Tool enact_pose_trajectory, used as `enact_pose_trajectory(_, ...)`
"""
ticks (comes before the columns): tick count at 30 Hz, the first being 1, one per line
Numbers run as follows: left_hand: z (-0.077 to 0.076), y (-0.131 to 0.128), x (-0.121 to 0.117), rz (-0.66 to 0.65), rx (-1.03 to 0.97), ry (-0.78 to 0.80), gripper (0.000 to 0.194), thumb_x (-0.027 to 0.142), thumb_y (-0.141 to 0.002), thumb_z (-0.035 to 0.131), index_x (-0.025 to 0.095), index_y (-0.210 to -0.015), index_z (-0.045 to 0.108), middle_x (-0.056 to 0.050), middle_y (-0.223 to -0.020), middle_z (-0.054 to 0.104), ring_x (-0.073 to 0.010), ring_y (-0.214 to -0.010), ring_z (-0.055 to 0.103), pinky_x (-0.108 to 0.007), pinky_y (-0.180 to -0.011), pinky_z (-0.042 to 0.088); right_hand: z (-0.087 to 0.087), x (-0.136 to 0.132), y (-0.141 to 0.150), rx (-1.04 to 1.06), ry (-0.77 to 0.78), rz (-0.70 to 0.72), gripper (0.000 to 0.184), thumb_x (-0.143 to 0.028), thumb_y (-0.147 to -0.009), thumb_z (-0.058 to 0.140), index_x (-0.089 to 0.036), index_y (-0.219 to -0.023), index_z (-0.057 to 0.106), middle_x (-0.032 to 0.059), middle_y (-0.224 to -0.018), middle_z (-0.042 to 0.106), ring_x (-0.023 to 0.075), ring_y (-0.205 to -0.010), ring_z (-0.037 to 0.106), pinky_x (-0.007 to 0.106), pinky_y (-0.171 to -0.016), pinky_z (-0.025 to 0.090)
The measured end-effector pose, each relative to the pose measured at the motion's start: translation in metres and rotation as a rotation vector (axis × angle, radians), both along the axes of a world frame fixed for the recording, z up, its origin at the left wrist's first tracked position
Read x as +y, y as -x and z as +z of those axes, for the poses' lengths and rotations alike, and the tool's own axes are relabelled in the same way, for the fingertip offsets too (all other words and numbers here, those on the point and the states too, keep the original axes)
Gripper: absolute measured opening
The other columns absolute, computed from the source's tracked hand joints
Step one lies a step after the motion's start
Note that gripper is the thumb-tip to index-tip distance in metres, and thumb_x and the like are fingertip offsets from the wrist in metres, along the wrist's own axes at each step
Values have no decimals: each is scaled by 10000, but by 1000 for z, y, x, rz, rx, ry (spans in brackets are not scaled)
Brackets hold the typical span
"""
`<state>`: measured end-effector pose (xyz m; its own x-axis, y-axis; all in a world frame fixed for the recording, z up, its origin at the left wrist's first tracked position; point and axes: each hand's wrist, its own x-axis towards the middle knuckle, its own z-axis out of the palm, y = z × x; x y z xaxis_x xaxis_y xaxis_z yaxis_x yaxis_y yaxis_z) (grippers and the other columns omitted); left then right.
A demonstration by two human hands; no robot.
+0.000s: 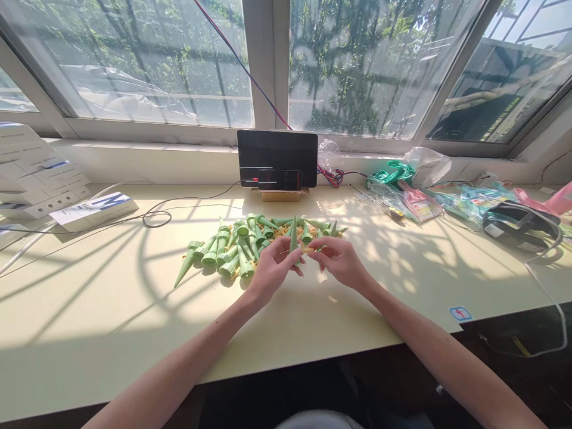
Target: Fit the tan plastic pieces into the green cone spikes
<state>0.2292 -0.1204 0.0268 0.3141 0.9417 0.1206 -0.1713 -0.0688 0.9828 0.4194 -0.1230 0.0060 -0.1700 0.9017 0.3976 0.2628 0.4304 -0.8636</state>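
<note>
My left hand [273, 269] is closed around a green plastic cone-shaped spike [294, 235], held with its point upward. Close beside it, my right hand [338, 260] pinches a small yellowish piece [307, 250] near the spike's lower end. Whether the piece touches the spike I cannot tell. Just beyond both hands lies a heap of similar green spikes [229, 262] with round capped ends. Small tan pieces [279, 231] are mixed in among them, partly hidden behind my hands.
A black tablet [277, 149] and a phone [280, 179] stand at the back on a small cardboard support [280, 195]. White boxes [93, 210] and a cable [156, 215] are on the left. Plastic-wrapped items [420, 202] and a black device [518, 226] lie on the right.
</note>
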Motion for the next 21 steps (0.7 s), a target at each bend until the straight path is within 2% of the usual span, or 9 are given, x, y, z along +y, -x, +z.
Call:
enact_pose_trajectory(11,-1,0,2,4,8,0,321,422,-757,798,165,-898,668,-46,-825,665,-183,-775,643,-309,-610,586,5,-4,5,-83,-76,-15,278,-472,-902,670,-197,-925,702,52,-828,717,122,-492,590,275,-482,493)
enact_pose_trajectory(16,0,1,2,-15,19,9,332,425,-745,806,166,-924,701,-53,-823,670,-189,-770,638,-306,-597,581,6,-5,6,-96,-79,5,290,-477,-914,652,-194,-929,712,56,-845,725,118,-502,581,271,-488,495)
enact_pose_trajectory(21,-1,1,2,-31,24,17,299,426,-775,784,154,-877,713,-52,-777,636,-179,-752,606,-294,-581,573,6,-6,6,-99,-95,4,263,-447,-918,655,-191,-942,711,54,-850,718,118,-505,587,272,-496,496)
